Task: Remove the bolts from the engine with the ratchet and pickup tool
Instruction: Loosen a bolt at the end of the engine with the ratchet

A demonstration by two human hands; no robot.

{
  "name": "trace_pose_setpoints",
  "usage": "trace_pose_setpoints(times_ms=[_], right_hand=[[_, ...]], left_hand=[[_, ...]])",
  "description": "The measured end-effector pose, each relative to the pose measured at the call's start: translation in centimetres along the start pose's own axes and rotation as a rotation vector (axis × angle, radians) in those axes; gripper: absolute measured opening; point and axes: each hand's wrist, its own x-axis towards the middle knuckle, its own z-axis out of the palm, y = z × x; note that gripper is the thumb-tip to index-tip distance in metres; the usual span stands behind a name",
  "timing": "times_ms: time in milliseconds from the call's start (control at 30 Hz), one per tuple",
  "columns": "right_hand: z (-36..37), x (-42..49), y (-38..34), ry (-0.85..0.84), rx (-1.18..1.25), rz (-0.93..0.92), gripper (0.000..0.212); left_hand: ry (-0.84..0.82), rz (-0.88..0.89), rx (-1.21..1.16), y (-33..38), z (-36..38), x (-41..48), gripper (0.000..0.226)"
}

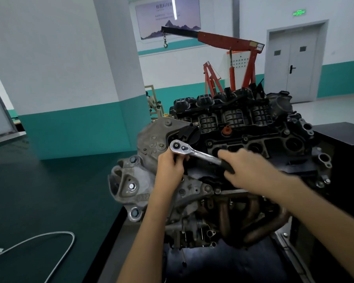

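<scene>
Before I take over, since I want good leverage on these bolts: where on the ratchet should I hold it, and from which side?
Take the ratchet by its black handle end, coming from the near right: the shaft slants down-right from its head on the engine, so that end likely gives most leverage. The right hand holds there; the left hand grips the head.

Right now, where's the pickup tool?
Head view, lower left: the pickup tool lies looped on the dark bench, left of the engine.

Chrome ratchet point(189, 151) with black grip, grey-black engine point(243, 129), red hoist point(229, 40), teal-banded wall point(70, 127).
</scene>
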Motion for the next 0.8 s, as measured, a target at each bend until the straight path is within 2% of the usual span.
trace_pose_setpoints(times_ms=[100, 133, 200, 300, 400, 467, 533, 600, 700, 733, 800], right_hand=[[4.2, -3.5, -5.7, -0.093, 0.636, 0.153, 0.02], [5.5, -4.0, -7.8, -0.077, 0.777, 0.186, 0.017], [7.6, -4.0, -10.9, -0.005, 0.898, 0.266, 0.022], [7.7, -3.8, -10.3, 0.01, 0.859, 0.254, 0.022], [5.1, -3.5, -5.1, -0.128, 0.684, 0.12, 0.02], [2.3, -2.0, -1.4, -0.161, 0.407, 0.027, 0.017], [-0.6, 0.2, 1.3, -0.15, 0.057, -0.051, 0.024], [-2.2, 1.7, 2.3, -0.093, -0.093, -0.09, 0.029], [-0.9, 0.4, 0.5, 0.002, -0.002, 0.0, 0.017], [0.4, -0.7, -1.0, 0.011, 0.096, 0.058, 0.02], [3.3, -2.8, -4.8, -0.022, 0.441, 0.156, 0.021]], left_hand=[[-0.002, -0.024, -0.028, 0.0, 0.3, 0.0, 0.012], [-0.009, -0.026, -0.047, 0.0, 0.3, 0.1, 0.015], [-0.012, -0.038, -0.065, 0.1, 0.3, 0.1, 0.027], [-0.01, -0.006, -0.069, 0.3, 0.0, 0.0, 0.036], [-0.05, 0.09, -0.084, 0.4, -0.3, -0.3, 0.039], [-0.086, 0.143, -0.086, 0.4, -0.5, -0.2, 0.031], [-0.105, 0.155, -0.082, 0.3, -0.5, -0.1, 0.019], [-0.117, 0.13, -0.07, 0.2, -0.3, -0.1, 0.017], [-0.023, 0.035, -0.02, 0.1, 0.0, 0.0, 0.017], [0.009, 0.008, -0.014, 0.1, 0.0, 0.0, 0.015], [0.028, -0.018, -0.047, 0.2, 0.2, 0.0, 0.016]])
